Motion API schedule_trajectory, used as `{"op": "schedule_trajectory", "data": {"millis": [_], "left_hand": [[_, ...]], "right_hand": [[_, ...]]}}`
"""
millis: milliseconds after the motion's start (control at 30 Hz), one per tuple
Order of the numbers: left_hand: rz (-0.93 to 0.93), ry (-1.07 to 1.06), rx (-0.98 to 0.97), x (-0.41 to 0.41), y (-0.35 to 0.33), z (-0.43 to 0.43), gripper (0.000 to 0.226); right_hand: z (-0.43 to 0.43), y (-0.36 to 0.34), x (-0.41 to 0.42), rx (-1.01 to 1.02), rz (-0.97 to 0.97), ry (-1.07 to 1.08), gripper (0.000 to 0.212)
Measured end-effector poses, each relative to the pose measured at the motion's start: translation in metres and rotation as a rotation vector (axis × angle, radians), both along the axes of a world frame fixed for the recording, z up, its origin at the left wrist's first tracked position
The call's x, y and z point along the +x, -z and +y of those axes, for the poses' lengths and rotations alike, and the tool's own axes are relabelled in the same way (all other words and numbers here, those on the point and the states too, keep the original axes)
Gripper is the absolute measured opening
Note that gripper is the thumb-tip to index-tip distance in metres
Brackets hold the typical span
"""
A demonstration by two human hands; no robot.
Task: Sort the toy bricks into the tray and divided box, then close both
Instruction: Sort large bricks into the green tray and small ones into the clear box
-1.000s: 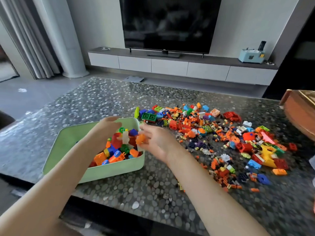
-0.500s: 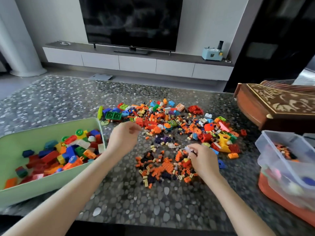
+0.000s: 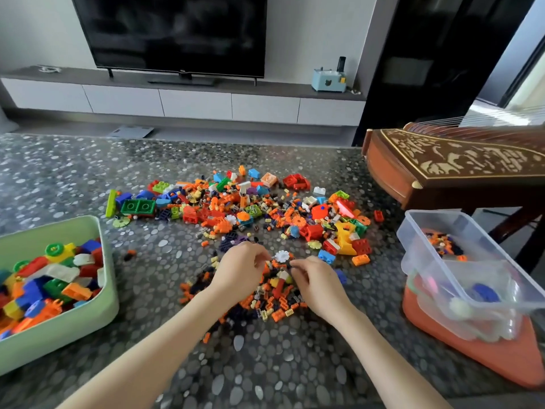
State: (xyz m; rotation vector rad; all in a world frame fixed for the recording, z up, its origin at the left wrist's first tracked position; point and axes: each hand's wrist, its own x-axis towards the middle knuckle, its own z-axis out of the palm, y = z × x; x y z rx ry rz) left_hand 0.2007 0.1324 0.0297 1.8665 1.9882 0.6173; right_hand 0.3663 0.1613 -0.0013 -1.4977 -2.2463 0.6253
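A wide scatter of mixed toy bricks [image 3: 250, 208] covers the middle of the pebble-patterned table. Closer to me lies a heap of tiny orange and dark bricks [image 3: 274, 299]. My left hand [image 3: 240, 271] and my right hand [image 3: 317, 283] both rest on that heap, fingers curled and picking at small pieces; what each pinches is too small to tell. A green tray [image 3: 97, 311] at the left holds several large bricks. The clear divided box [image 3: 418, 255] at the right sits on an orange lid and holds small bricks.
A carved wooden instrument [image 3: 460, 163] stands at the table's back right, just beyond the divided box. A TV and low white cabinet line the far wall. One stray small brick [image 3: 129, 255] lies between the tray and the heap.
My view swung right, away from the green tray. Both hands left the tray area and came together over the heap of tiny bricks; the left moved down and right to meet the right.
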Motion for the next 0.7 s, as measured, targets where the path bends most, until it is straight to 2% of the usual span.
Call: {"op": "schedule_trajectory", "data": {"millis": [67,133,200,267,367,467,533,600,667,700], "left_hand": [[0.086,0.066,-0.011,0.007,0.004,0.005,0.024],[0.160,0.135,-0.022,0.014,0.008,0.008,0.031],[0.218,0.158,-0.047,0.022,0.011,0.010,0.034],[0.280,0.162,-0.059,0.030,0.012,0.013,0.032],[0.296,0.163,-0.045,0.039,0.012,0.017,0.021],[0.341,0.196,-0.026,0.041,0.017,0.023,0.018],[0.346,0.222,0.007,0.041,0.019,0.026,0.021],[0.211,0.181,0.044,0.040,0.016,0.029,0.023],[-0.081,0.036,-0.021,0.040,0.005,0.032,0.024],[-0.351,-0.069,-0.113,0.040,0.000,0.036,0.023]], "right_hand": [[0.002,0.003,0.001,0.057,0.023,0.016,0.033],[0.005,0.002,0.009,0.212,0.041,0.142,0.030],[0.012,0.001,0.022,0.363,-0.028,0.274,0.028],[0.023,0.005,0.034,0.357,-0.132,0.294,0.030],[0.034,0.009,0.039,0.244,-0.247,0.161,0.021],[0.038,0.004,0.037,0.268,-0.178,0.119,0.015],[0.039,-0.004,0.039,0.181,0.086,0.219,0.018],[0.043,-0.018,0.041,-0.184,0.632,0.382,0.021],[0.048,-0.030,0.043,-0.562,1.240,0.445,0.020],[0.052,-0.035,0.044,-0.676,1.439,0.449,0.020]]}}
